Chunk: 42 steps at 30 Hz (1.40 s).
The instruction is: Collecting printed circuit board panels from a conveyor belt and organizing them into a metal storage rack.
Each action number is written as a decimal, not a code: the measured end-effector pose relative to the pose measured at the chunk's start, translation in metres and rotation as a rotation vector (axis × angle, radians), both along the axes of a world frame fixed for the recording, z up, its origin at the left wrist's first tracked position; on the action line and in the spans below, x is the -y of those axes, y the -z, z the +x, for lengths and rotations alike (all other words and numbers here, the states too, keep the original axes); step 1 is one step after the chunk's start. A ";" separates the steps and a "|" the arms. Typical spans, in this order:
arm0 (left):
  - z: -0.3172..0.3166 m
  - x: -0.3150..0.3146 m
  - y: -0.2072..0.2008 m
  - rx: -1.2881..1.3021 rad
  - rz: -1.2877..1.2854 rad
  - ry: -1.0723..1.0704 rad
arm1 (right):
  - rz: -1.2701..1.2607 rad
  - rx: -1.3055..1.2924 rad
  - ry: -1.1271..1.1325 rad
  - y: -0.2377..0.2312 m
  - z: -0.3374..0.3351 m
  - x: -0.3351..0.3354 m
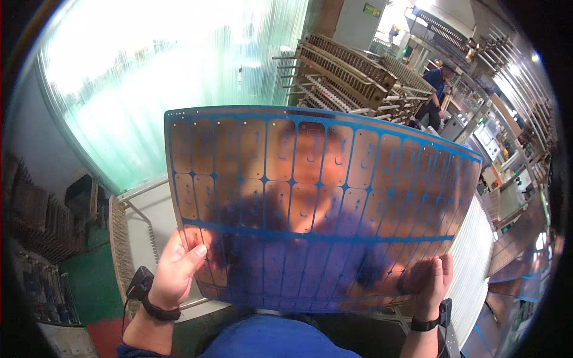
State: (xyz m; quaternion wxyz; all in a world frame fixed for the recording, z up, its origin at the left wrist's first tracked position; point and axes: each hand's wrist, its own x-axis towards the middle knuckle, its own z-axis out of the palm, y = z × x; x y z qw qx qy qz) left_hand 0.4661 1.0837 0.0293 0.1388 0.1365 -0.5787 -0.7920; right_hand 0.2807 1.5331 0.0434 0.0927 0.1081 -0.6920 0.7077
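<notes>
A large, thin printed circuit board panel (322, 206) is held up in front of me, tilted, with my reflection in its shiny copper face. Blue lines divide it into rows of rounded rectangles, and small holes dot its top edge. My left hand (182, 259) grips its lower left edge, the thumb lying on the front face. On the opposite side, my right hand (434, 283) holds the lower right edge with fingers curled round it. Both wrists wear dark bands with small black devices.
Slotted racks (352, 74) with protruding rods stand behind the panel. A translucent ribbed curtain (179, 77) hangs at the far left. At the back right a person in dark clothes (437, 89) stands by equipment. More copper panels (507, 304) lie at the right, beside a white ribbed surface (471, 262).
</notes>
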 end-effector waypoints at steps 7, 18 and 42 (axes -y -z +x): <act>0.005 0.002 0.018 0.011 0.043 -0.095 | -0.012 -0.007 -0.080 0.011 -0.035 0.011; -0.009 -0.036 0.007 0.013 -0.004 -0.298 | 0.057 -0.006 -0.184 0.017 -0.107 0.019; -0.029 0.045 0.046 -0.619 0.325 -0.254 | 0.248 -0.380 -0.694 -0.042 -0.232 0.086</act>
